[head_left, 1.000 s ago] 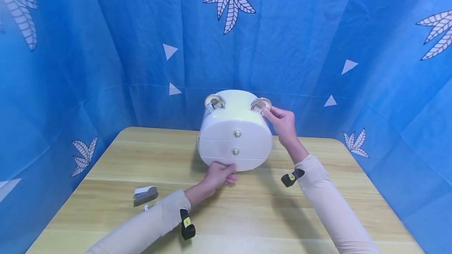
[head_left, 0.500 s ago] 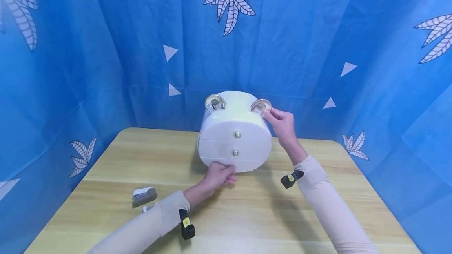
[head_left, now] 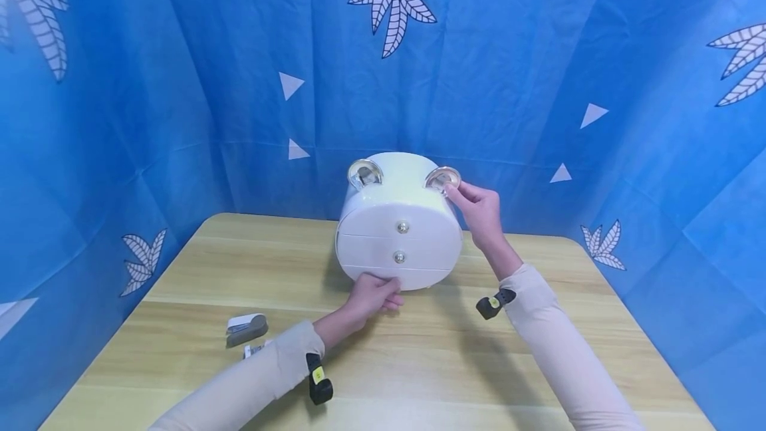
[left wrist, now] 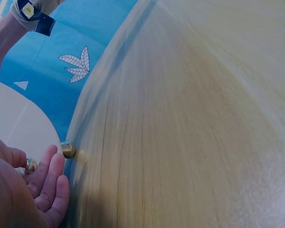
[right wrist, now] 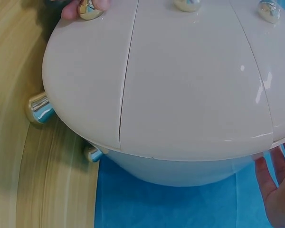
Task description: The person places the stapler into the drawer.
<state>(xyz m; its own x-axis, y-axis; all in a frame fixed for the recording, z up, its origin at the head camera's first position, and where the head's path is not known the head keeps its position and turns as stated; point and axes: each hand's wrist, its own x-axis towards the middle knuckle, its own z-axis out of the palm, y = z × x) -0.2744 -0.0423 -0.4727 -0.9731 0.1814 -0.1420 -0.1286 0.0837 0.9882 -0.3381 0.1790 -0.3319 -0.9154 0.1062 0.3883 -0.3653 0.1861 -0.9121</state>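
A white oval drawer box [head_left: 397,238] with two gold-rimmed ears stands towards the back of the table. Three drawer fronts show, all flush with the box face. My left hand [head_left: 368,298] pinches the lowest drawer's gold knob [right wrist: 90,10], which the fingers hide in the head view. Up at the right ear [head_left: 441,179], my right hand [head_left: 481,210] holds the rim with thumb and fingers; in the right wrist view its fingers [right wrist: 265,175] lie along the box's side. The middle knob [head_left: 399,257] and the top knob [head_left: 403,227] are untouched.
A grey and white stapler [head_left: 247,330] lies on the wooden table [head_left: 383,378] left of my left forearm. Beside it a small pale item [head_left: 251,350] is partly covered by the sleeve. Blue patterned cloth [head_left: 251,85] surrounds the table's back and sides.
The head view shifts very slightly. Both hands keep their places on the box, and the drawers look the same.
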